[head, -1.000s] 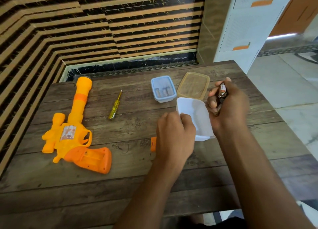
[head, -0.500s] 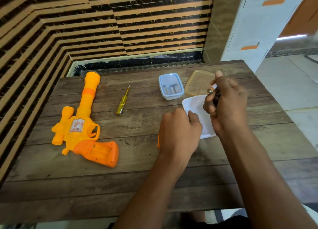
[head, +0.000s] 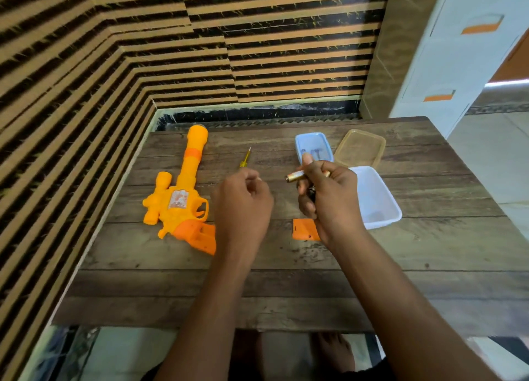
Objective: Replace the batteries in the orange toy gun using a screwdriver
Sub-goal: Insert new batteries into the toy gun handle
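Looking down in the head view: a wooden worktop [head: 286,289] stands in the corner of a striped wall [head: 114,51], with a white cabinet [head: 458,51] beyond its far right corner. The orange toy gun [head: 183,197] lies flat on the left half of the worktop, barrel pointing at the far edge and handle toward the near edge. The end of the handle is hidden behind the left wrist. A yellow screwdriver [head: 246,160] lies just right of the barrel, tip toward the far edge, its handle end covered by the left hand [head: 243,206]. The left hand hovers over the middle of the worktop, between the gun and the right hand [head: 332,200]. Its grip is slack, with the fingers loosely curled and nothing showing in it. The right hand is raised just right of centre, and its grip is closed. Thumb and forefinger pinch a battery [head: 294,176] that lies level, its metal end pointing toward the left hand. The other fingers curl round something dark in the palm that cannot be made out. An orange cover plate [head: 305,229] lies flat on the worktop below the right hand, partly hidden by the wrist. Toward the far right corner stands a small blue box [head: 313,144] holding small items too blurred to name, and just to its right lies an amber lid [head: 360,147]. A clear tub [head: 378,203] sits near the right edge, close against the lid, its left side covered by the right hand.
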The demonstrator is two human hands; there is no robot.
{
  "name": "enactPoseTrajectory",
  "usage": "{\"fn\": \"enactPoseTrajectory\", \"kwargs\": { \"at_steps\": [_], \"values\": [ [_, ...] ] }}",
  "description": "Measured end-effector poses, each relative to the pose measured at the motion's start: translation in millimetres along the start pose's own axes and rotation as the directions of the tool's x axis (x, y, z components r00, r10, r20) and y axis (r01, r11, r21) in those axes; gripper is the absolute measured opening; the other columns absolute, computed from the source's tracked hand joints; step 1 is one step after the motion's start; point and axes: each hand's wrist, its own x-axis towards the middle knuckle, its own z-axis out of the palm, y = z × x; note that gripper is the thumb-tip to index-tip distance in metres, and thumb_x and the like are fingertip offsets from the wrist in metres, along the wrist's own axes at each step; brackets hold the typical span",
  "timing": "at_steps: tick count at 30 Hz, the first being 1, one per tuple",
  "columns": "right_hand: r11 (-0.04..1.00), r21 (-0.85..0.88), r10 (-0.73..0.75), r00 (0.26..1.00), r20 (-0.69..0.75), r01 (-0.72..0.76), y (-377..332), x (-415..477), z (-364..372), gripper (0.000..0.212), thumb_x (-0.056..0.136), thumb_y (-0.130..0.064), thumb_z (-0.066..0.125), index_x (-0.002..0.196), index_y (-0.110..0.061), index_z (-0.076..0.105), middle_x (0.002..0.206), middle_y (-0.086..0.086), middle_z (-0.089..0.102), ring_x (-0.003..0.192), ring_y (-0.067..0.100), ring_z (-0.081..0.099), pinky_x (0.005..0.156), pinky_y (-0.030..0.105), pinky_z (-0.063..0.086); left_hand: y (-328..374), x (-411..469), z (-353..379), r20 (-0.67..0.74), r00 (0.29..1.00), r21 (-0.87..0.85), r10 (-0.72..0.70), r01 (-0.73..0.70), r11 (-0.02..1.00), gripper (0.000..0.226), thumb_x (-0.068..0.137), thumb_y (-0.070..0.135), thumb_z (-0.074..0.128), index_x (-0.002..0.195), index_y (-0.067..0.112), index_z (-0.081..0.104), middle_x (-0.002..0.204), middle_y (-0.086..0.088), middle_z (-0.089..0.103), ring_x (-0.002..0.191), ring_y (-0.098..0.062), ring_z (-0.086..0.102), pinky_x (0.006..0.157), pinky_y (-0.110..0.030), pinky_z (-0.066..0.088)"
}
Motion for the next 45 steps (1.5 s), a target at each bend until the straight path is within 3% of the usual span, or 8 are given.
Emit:
{"fn": "enactPoseTrajectory", "kwargs": {
  "at_steps": [3,8,15,20,26,29,37,45],
  "values": [
    [1.0,-0.023,0.011,0.999,0.053,-0.01,7.7,-10.4,15.8,0.038,0.106,-0.023,0.059,0.076,0.001,0.054,0.056,0.011,0.05,0.03,0.014,0.031,0.041,0.018,0.022,-16.5,5.5,-22.8,-0.068,0.998,0.085,-0.008,0.014,0.996,0.019,0.092,0.011,0.063,0.105,0.009,0.077,0.095,-0.008,0.076,0.086,-0.022,0.07,0.076,-0.026,0.051],
    [0.995,-0.051,0.082,0.996,0.034,-0.08,17.6,-18.7,31.0,0.029,0.11,-0.023,0.052,0.093,0.0,0.057,0.057,0.007,0.056,0.03,0.012,0.031,0.038,0.016,0.022,-48.9,3.6,-47.6,-0.135,0.986,0.219,-0.098,0.127,0.967,0.032,0.088,0.012,0.069,0.119,0.014,0.071,0.127,-0.009,0.056,0.119,-0.032,0.057,0.102,-0.053,0.047],
    [0.977,-0.156,0.158,0.985,0.069,-0.146,39.6,-37.4,47.7,0.028,0.11,-0.02,0.05,0.097,0.003,0.059,0.066,0.013,0.061,0.03,0.011,0.033,0.037,0.015,0.024,-85.3,18.2,-68.2,-0.157,0.894,0.193,-0.419,0.443,0.875,0.079,0.057,0.048,0.069,0.129,0.031,0.042,0.137,-0.013,0.054,0.125,-0.039,0.053,0.098,-0.062,0.048],
    [0.962,-0.262,0.122,0.982,0.145,-0.081,60.5,-54.5,55.5,0.03,0.107,-0.014,0.056,0.092,0.011,0.057,0.059,0.015,0.062,0.03,0.01,0.037,0.036,0.015,0.027,-88.8,23.5,-71.4,-0.138,0.863,0.216,-0.486,0.505,0.835,0.089,0.068,0.041,0.088,0.142,0.022,0.042,0.144,-0.018,0.042,0.132,-0.044,0.045,0.098,-0.056,0.046],
    [0.862,-0.479,-0.009,0.95,0.312,0.166,66.6,-55.6,60.6,0.018,0.103,-0.022,0.062,0.086,-0.026,0.06,0.073,0.005,0.075,0.044,0.007,0.049,0.053,0.026,0.039,-91.5,27.7,-72.1,-0.106,0.836,0.051,-0.538,0.545,0.837,0.098,0.07,0.032,0.093,0.145,0.014,0.032,0.142,-0.021,0.05,0.126,-0.039,0.053,0.077,-0.036,0.037],
    [0.779,-0.559,-0.094,0.934,0.344,0.284,65.3,-53.4,62.6,0.016,0.102,-0.019,0.065,0.088,-0.026,0.062,0.072,-0.003,0.075,0.054,0.006,0.058,0.056,0.019,0.043,-92.2,29.7,-70.6,-0.141,0.834,-0.015,-0.533,0.536,0.844,0.106,0.063,0.032,0.097,0.144,0.014,0.03,0.132,-0.017,0.058,0.127,-0.039,0.054,0.076,-0.036,0.038],
    [0.629,-0.661,-0.17,0.902,0.397,0.409,69.9,-41.2,65.7,0.01,0.101,-0.014,0.066,0.091,-0.016,0.07,0.063,-0.022,0.059,0.062,-0.003,0.059,0.059,0.01,0.037,-89.7,28.4,-61.2,-0.195,0.768,-0.29,-0.61,0.55,0.784,0.086,0.053,0.033,0.1,0.122,0.013,0.052,0.096,0.002,0.066,0.089,-0.025,0.066,0.073,-0.033,0.048],
    [0.555,-0.587,-0.334,0.804,0.492,0.589,52.2,-35.3,62.2,0.019,0.101,-0.028,0.063,0.096,-0.012,0.07,0.076,-0.002,0.072,0.064,0.011,0.062,0.059,0.019,0.041,-88.1,27.2,-38.6,-0.068,0.736,-0.757,-0.674,0.402,0.515,0.027,0.069,0.004,0.091,0.089,0.013,0.077,0.084,-0.004,0.08,0.08,-0.027,0.078,0.079,-0.054,0.065]
  ]
}}
